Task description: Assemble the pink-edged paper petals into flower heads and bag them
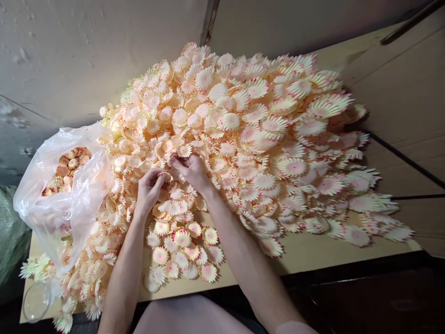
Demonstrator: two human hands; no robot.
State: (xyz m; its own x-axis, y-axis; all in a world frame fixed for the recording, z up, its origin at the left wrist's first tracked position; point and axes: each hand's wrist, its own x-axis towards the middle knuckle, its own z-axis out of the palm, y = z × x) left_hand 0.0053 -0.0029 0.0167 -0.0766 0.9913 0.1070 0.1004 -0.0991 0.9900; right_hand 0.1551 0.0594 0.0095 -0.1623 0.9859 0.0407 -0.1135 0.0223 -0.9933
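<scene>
A big heap of cream, pink-tipped artificial flower heads (229, 121) covers most of the table. In the middle of the heap, my left hand (149, 189) is closed, with thumb and fingers pinching a flower head (166, 176) that is seen nearly edge-on. Just to its right and slightly farther away, my right hand (192, 170) is also closed, its thumb and fingertips pressed together. One flower head (184, 150) shows right behind those fingers; whether they grip it I cannot tell. Between my forearms lies a smaller group of redder-tipped flower heads (182, 237).
On the left, a translucent plastic bag (85, 195) holds small red-and-cream flower pieces (72, 164). A round clear lid or dish (36, 301) lies at the table's (302, 260) front left corner. Cardboard (406, 102) stands at the right, and a green sack (12, 241) at the far left.
</scene>
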